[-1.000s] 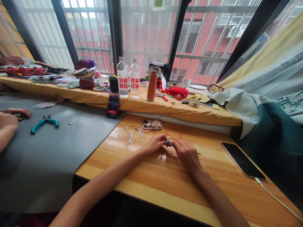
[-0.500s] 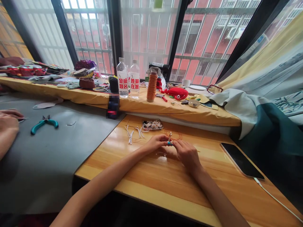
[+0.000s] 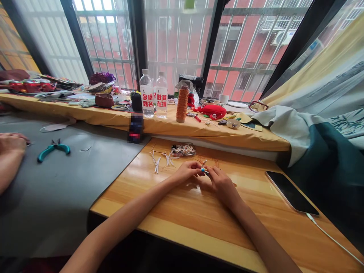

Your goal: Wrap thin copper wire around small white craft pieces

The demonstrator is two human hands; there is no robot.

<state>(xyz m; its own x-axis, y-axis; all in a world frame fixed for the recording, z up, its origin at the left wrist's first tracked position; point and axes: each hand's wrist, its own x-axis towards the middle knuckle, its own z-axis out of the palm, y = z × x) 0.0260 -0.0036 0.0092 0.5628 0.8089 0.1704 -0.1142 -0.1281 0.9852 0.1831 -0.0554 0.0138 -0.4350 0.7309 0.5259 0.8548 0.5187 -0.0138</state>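
Observation:
Over the wooden table, my left hand pinches a small white and blue piece. My right hand meets it from the right, its fingers closed at the same piece; a thin tan tip sticks out beyond its outer side. Exactly what the right fingertips grip is too small to tell. Behind my hands lies a loose loop of orange thread. A clear tray of small beads sits farther back, with white strips to its left.
A phone with a white cable lies at the right. Teal pliers and another person's hand are on the grey table. Two bottles and an orange thread spool stand on the cloth-covered ledge.
My right hand has shifted slightly left and up, and the blue piece has tilted a little between my fingers. The other person's hand at the left has moved slightly right.

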